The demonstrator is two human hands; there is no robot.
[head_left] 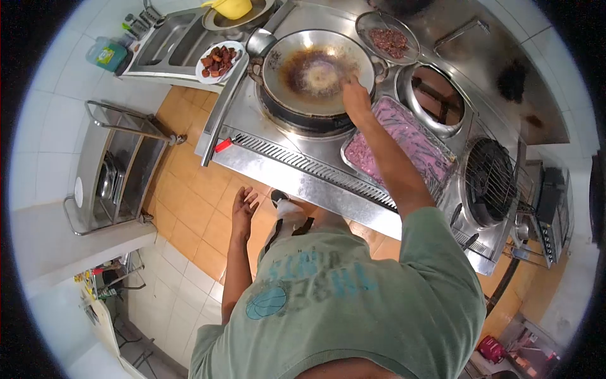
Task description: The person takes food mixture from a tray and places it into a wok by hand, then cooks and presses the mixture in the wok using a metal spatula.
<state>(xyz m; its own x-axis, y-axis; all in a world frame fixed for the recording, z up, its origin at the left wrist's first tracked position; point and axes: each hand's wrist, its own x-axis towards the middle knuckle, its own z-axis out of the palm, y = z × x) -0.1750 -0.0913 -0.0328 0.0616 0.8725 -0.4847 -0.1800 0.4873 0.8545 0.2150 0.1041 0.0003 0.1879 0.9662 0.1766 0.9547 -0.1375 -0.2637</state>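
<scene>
My right hand (356, 96) reaches over the right side of a large wok (297, 104), which stands on the stove and has a brown-stained inside. Its fingers are bunched together, and what they hold, if anything, is too small to make out. Below my right forearm lies a tray of pinkish-purple food (394, 136). My left hand (245, 205) hangs in the air in front of the stove edge, fingers apart, with nothing in it.
A white plate (238, 74) of browned chunks sits left of the wok. Behind are a strainer (413, 52) with reddish bits and a metal pot (404, 85). A grill grate (491, 180) lies at the right. A metal cart (136, 132) stands at the left.
</scene>
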